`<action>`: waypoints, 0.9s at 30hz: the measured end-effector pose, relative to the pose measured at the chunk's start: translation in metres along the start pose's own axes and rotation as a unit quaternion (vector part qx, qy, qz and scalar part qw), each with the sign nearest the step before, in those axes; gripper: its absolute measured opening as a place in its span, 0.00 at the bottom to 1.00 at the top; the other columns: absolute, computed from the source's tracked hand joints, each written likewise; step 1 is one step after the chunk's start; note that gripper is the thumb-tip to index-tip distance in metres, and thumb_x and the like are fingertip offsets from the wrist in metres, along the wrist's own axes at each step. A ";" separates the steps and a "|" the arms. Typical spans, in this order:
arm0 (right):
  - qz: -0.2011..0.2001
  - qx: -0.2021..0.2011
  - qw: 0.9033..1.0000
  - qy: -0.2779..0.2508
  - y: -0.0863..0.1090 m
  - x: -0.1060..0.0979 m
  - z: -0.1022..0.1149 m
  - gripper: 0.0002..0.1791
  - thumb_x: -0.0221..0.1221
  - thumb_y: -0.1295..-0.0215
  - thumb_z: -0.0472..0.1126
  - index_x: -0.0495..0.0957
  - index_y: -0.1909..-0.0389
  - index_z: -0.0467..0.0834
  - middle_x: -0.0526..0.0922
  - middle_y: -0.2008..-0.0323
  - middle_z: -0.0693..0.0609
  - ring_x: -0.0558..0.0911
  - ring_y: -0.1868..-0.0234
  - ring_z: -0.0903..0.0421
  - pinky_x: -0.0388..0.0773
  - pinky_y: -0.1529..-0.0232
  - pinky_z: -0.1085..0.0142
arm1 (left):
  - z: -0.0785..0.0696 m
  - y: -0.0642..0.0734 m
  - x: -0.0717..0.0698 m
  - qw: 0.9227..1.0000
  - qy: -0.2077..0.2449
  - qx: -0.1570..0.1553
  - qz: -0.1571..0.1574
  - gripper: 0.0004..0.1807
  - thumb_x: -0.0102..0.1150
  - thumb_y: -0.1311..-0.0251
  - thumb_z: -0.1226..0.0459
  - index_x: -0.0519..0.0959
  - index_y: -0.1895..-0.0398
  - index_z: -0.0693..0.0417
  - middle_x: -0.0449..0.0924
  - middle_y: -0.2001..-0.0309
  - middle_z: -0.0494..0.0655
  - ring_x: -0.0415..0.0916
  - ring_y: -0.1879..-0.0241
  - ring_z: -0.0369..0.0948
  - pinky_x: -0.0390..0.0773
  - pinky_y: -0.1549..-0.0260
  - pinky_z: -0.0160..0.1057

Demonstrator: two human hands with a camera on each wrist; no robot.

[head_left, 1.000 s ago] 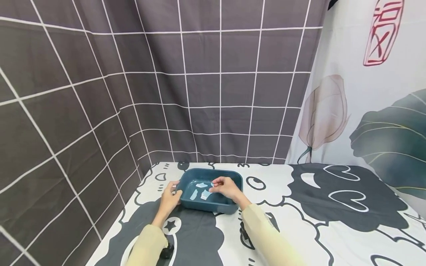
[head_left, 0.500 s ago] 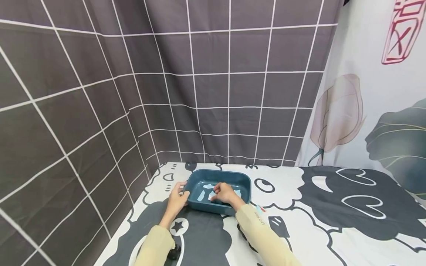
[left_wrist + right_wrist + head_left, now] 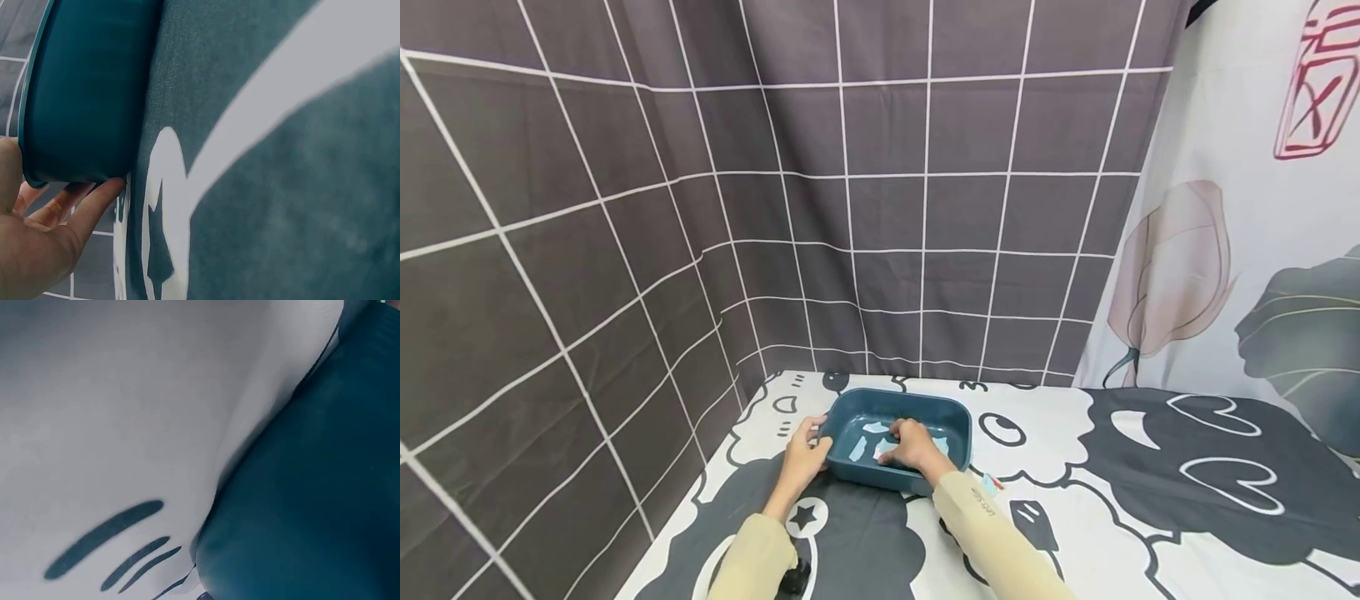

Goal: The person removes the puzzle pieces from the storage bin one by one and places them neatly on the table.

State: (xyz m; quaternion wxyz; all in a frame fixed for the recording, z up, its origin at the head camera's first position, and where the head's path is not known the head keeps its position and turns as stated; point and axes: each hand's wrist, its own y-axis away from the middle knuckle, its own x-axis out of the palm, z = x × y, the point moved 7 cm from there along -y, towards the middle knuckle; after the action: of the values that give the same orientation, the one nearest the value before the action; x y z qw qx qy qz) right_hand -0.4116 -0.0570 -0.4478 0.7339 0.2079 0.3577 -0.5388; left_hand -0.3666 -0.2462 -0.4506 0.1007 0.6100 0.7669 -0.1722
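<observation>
A dark teal rectangular basin [image 3: 880,477] stands on the patterned cloth. My left hand [image 3: 806,457] holds its left end; in the left wrist view, the fingers of the left hand [image 3: 40,250] lie against the basin's outer wall [image 3: 87,94]. Inside, my right hand [image 3: 917,444] reaches down, thumb and fingertips curled at a pale blue scrap [image 3: 883,450] on the floor of the basin, partly hidden by them. Other flat scraps lie there: one at left [image 3: 857,450], one at the back [image 3: 876,427], one at right [image 3: 941,445]. The right wrist view shows only cloth and basin wall [image 3: 312,487].
A pale scrap with a red edge [image 3: 992,483] lies on the cloth right of the basin, near the right sleeve. The black-and-white cartoon cloth [image 3: 1120,500] covers the table. Behind and at left hangs a dark grid curtain [image 3: 970,208].
The right hand has lowered from above the basin onto the middle scrap, with fingers now curled down. The left hand keeps its hold. The view has shifted, so everything sits further right in the picture.
</observation>
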 end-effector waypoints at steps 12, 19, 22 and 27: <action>0.007 -0.027 0.999 0.038 0.003 0.003 0.000 0.20 0.73 0.54 0.38 0.81 0.61 0.33 0.82 0.60 0.40 0.79 0.53 0.41 0.79 0.48 0.52 | -0.006 0.006 0.002 1.000 0.002 0.001 0.001 0.23 0.50 0.40 0.70 0.71 0.39 0.62 0.77 0.48 0.71 0.83 0.66 0.48 0.88 0.70 0.45; 0.005 -0.053 0.998 0.042 -0.002 -0.003 0.004 0.18 0.72 0.54 0.36 0.81 0.63 0.32 0.83 0.63 0.41 0.81 0.58 0.45 0.81 0.53 0.56 | -0.011 0.000 0.002 1.000 -0.005 0.002 0.000 0.23 0.49 0.39 0.70 0.70 0.39 0.62 0.78 0.49 0.70 0.84 0.64 0.50 0.88 0.67 0.46; 0.011 -0.053 0.998 0.033 -0.002 -0.006 0.005 0.17 0.71 0.52 0.36 0.81 0.61 0.32 0.84 0.62 0.41 0.81 0.57 0.45 0.82 0.52 0.56 | -0.013 -0.002 0.001 1.000 -0.008 0.000 -0.004 0.23 0.50 0.39 0.70 0.71 0.39 0.61 0.78 0.50 0.69 0.83 0.65 0.49 0.88 0.68 0.45; 0.031 -0.048 0.998 0.000 0.002 -0.005 0.008 0.18 0.70 0.50 0.36 0.82 0.58 0.33 0.84 0.59 0.40 0.82 0.55 0.46 0.83 0.52 0.57 | -0.008 -0.003 0.000 1.000 -0.014 -0.014 -0.004 0.23 0.50 0.40 0.70 0.71 0.39 0.60 0.78 0.51 0.68 0.83 0.67 0.47 0.88 0.69 0.44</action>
State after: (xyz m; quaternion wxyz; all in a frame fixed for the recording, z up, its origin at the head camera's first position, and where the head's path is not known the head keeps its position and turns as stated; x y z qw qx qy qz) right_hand -0.4084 -0.0588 -0.4385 0.7595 0.1834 0.3766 -0.4977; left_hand -0.3688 -0.2437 -0.4431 0.1191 0.6030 0.7701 -0.1708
